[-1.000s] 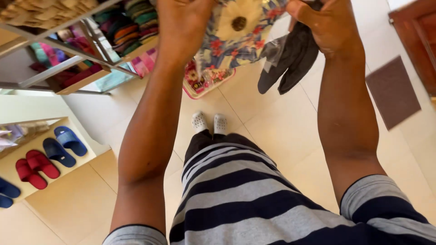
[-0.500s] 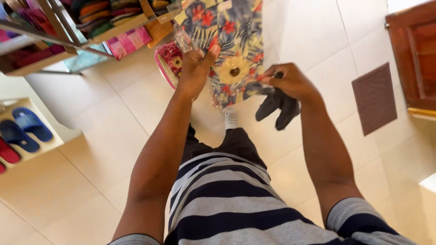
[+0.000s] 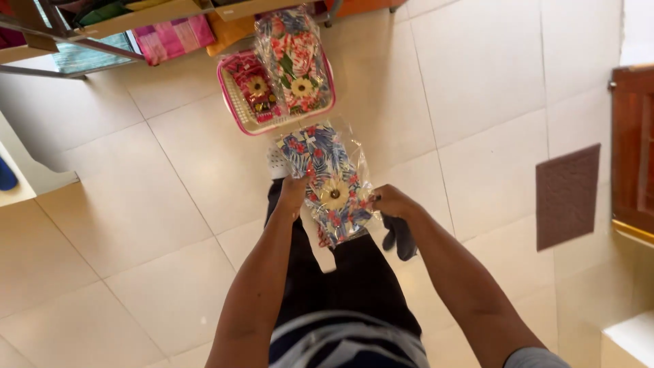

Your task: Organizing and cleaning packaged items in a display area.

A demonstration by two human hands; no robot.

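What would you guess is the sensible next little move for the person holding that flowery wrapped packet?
Probably lowering the floral packet forward into the pink basket on the floor. Both hands grip it, the left hand on one edge and the right hand on the other, along with a dark cloth. The basket lies just ahead and already holds two similar wrapped packets.

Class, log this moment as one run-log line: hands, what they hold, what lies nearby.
left hand: holds floral packet | right hand: holds floral packet, dark cloth | nearby: pink basket on tiled floor
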